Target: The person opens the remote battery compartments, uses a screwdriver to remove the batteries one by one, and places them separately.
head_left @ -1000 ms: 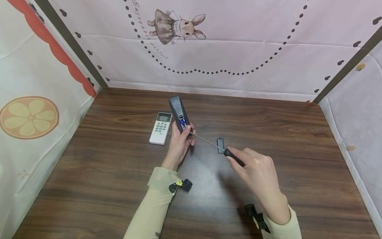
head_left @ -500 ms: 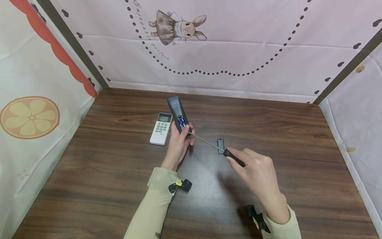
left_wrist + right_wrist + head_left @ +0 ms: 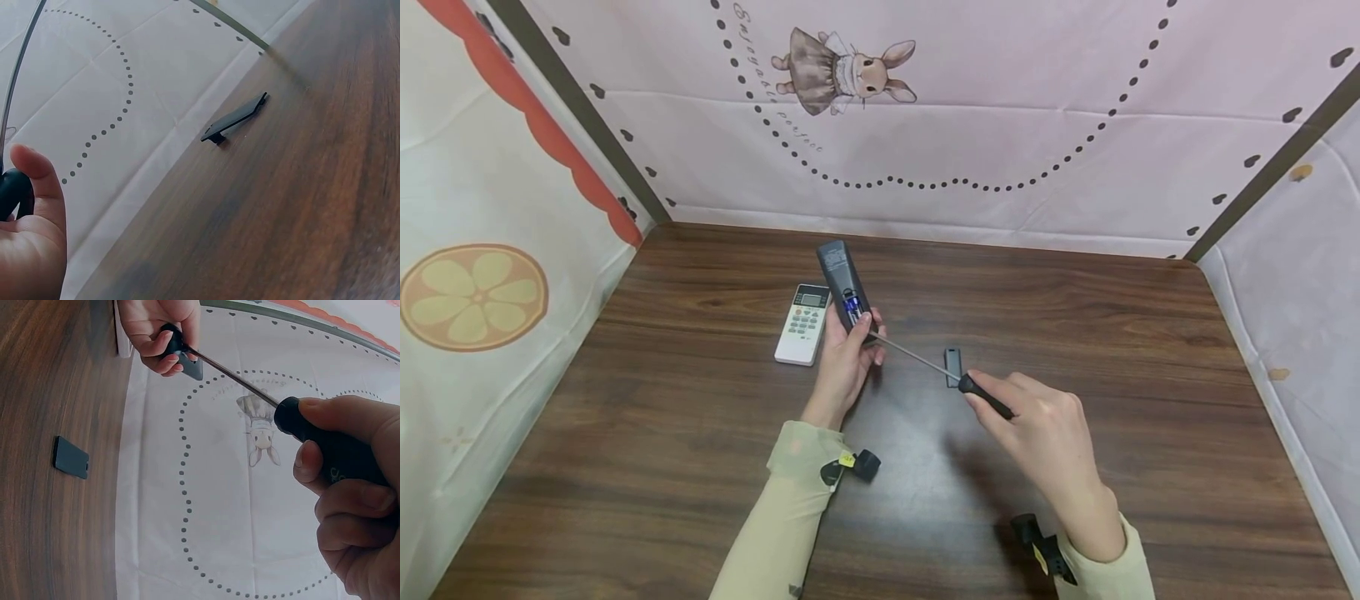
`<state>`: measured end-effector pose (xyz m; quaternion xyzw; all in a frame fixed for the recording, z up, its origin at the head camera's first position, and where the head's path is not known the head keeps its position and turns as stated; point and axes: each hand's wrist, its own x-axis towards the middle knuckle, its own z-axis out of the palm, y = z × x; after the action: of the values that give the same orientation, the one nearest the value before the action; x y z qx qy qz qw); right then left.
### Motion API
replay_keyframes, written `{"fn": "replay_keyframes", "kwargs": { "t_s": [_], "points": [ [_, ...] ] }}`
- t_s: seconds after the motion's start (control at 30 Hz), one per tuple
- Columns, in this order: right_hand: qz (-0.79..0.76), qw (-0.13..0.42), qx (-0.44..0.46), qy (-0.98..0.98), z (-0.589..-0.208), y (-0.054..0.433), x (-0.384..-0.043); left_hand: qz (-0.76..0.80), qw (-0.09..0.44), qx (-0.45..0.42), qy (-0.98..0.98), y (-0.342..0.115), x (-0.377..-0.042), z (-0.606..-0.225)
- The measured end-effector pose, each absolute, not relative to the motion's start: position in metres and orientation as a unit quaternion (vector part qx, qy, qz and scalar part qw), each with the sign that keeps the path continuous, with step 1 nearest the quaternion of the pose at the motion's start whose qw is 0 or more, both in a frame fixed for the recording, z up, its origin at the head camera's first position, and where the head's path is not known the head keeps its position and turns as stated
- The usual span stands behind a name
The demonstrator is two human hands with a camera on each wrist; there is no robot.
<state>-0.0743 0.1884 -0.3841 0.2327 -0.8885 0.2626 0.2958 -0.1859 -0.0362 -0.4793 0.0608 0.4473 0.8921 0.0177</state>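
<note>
My left hand [image 3: 844, 354] grips the lower end of a dark grey remote control [image 3: 838, 267], its back turned up. Blue batteries [image 3: 852, 305] show in the uncovered compartment. In my right hand [image 3: 1045, 429] is a screwdriver [image 3: 331, 447], held by its black handle. Its metal shaft [image 3: 917, 357] reaches left to the remote's lower end, near my left thumb; the head view does not show clearly what the tip touches. A small dark battery cover [image 3: 952, 367] lies on the table, just beyond the screwdriver; the left wrist view shows it [image 3: 234, 119] from the side.
A white remote control [image 3: 803, 325] with a small screen lies on the wooden table [image 3: 1112, 317], left of my left hand. Printed cloth walls [image 3: 985, 133] stand at the back and both sides of the table.
Both hands keep their grips and almost their places. The dark remote has shifted very slightly left, with the screwdriver following it. The white remote and the cover lie as before.
</note>
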Motion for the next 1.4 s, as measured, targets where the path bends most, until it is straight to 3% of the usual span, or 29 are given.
{"fn": "replay_keyframes", "kwargs": {
  "t_s": [0.43,0.83,1.07,1.4],
  "points": [
    [0.243,0.254,0.21,-0.912,-0.378,0.213,-0.078,0.87,0.044,0.064,0.487,-0.031,-0.186,-0.484],
    [0.246,0.265,0.216,-0.907,-0.375,0.23,-0.081,0.832,0.12,0.096,0.533,-0.031,-0.183,-0.474],
    [0.246,0.252,0.239,-0.905,-0.377,0.232,-0.084,0.813,0.122,0.043,0.567,-0.033,-0.183,-0.47],
    [0.216,0.273,0.264,-0.9,-0.379,0.224,-0.085,0.803,0.104,-0.005,0.587,-0.031,-0.183,-0.473]
  ]
}}
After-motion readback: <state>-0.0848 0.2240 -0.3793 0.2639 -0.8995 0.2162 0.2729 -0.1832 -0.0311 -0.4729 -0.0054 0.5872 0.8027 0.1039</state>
